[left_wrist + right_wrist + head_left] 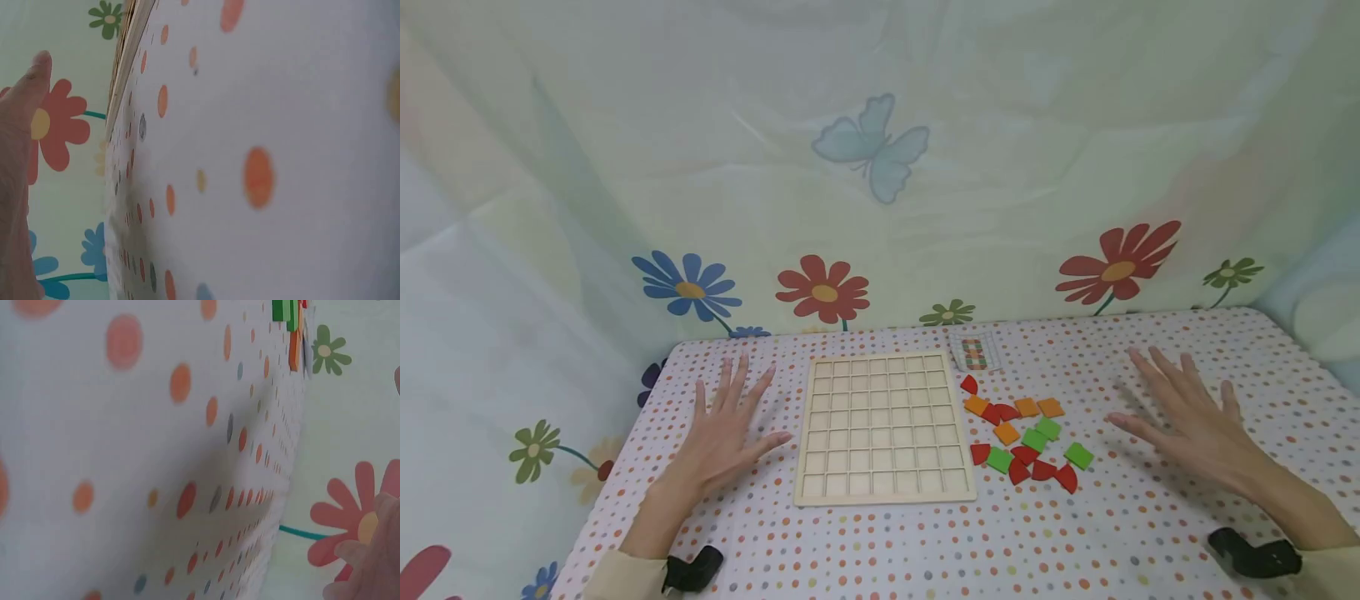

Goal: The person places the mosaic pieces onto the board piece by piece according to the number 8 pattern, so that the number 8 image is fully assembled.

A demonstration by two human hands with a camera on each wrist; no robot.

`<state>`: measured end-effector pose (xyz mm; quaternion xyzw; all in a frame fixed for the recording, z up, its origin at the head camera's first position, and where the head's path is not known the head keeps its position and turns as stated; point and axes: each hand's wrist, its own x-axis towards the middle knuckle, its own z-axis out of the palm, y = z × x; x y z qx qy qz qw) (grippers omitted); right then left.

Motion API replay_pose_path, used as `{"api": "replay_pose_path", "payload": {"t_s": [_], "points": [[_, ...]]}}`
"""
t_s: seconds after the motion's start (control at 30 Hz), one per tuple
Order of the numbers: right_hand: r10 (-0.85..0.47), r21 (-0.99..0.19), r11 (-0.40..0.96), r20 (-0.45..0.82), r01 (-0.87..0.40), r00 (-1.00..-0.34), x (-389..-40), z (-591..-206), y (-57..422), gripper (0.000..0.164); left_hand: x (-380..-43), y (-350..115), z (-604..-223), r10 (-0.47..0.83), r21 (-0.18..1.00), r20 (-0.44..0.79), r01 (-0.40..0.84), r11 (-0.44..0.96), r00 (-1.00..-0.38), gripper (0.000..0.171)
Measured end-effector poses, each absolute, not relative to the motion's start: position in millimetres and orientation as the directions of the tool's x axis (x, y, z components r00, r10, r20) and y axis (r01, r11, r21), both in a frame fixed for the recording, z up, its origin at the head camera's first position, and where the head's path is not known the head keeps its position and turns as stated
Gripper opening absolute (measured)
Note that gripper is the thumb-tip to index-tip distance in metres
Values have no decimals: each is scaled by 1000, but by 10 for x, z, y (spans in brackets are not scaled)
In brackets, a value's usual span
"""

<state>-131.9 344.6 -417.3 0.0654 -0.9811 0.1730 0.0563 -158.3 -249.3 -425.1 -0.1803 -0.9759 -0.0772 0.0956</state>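
Note:
In the head view my left hand is spread, fingers straight, just left of a pale wooden grid board whose square cells hold nothing. My right hand is spread too, fingers apart, to the right of a loose scatter of flat pieces. Among these are red quarter-circle pieces, orange squares and green squares, lying beside the board's right edge. Neither hand holds anything. The left wrist view catches the thumb and the board's edge; the right wrist view shows part of the right hand.
A small printed card with a coloured pattern lies behind the pieces, near the board's top right corner. A dotted cloth covers the table. Behind it hangs a flowered curtain. Each wrist wears a black strap.

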Motion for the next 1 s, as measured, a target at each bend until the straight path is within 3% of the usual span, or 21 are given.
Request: {"api": "replay_pose_path", "payload": {"t_s": [0.53, 1.0], "points": [[-317, -384, 857, 131, -343, -939, -1214, -3865, 2676, 104, -1624, -2232, -4231, 418, 231, 96, 429, 873, -903, 96], [-497, -463, 739, 118, -490, -860, -1283, -3642, 2199, 90, -1652, -2230, -4336, 457, 229, 19, 449, 864, -889, 97]]}}
